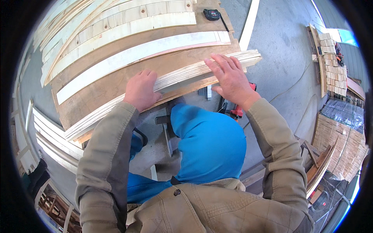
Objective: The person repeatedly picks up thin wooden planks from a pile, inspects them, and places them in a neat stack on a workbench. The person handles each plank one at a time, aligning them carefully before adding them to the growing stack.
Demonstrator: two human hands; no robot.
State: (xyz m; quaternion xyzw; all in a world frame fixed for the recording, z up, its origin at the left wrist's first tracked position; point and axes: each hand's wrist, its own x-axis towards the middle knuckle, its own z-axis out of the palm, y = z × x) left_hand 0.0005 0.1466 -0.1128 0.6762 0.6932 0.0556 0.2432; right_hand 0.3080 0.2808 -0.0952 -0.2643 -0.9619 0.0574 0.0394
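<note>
A long stack of thin wooden strips lies aslant along the near edge of a brown board tabletop. My left hand is closed over the stack left of its middle, fingers curled across it and thumb on the near side. Toward the stack's right end, my right hand rests across the strips with fingers stretched and thumb apart. Behind the stack lies a single pale strip, with a thin pinkish edge showing beneath its right part.
More pale planks are piled at the far left of the tabletop, near a black tape measure. A red power tool is below my right hand. Wrapped wood bundles stand at right; white boards lean at left.
</note>
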